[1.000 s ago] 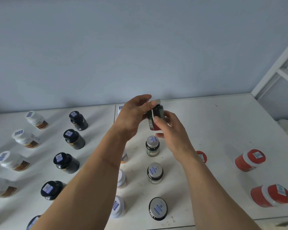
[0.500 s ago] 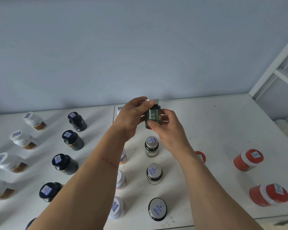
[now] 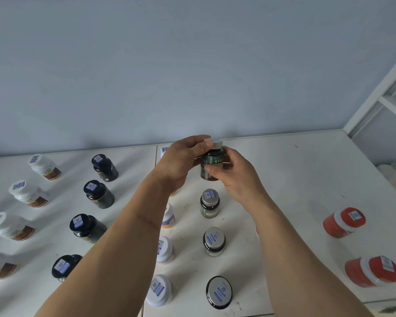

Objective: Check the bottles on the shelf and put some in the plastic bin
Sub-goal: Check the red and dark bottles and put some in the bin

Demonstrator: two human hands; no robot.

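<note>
Nearest you, a dark bottle with a silver cap (image 3: 219, 292) stands on the white shelf (image 3: 306, 179), with two more of its kind in a column beyond it, the farther one (image 3: 210, 203) just below your hands. Black-capped bottles (image 3: 98, 193) run up the left, white ones farther left, and two red jars (image 3: 343, 221) sit well apart on the right.

Past these, you hold a dark green bottle (image 3: 209, 167) upright above the shelf. Your left hand (image 3: 181, 163) curls round its white cap and shoulder; your right hand (image 3: 236, 177) pinches the lower body with the thumb across the label.

This looks like the checking step: the label faces you. Next, decide whether it goes in the plastic bin, which is not in view, so you would need to turn to find it.
</note>
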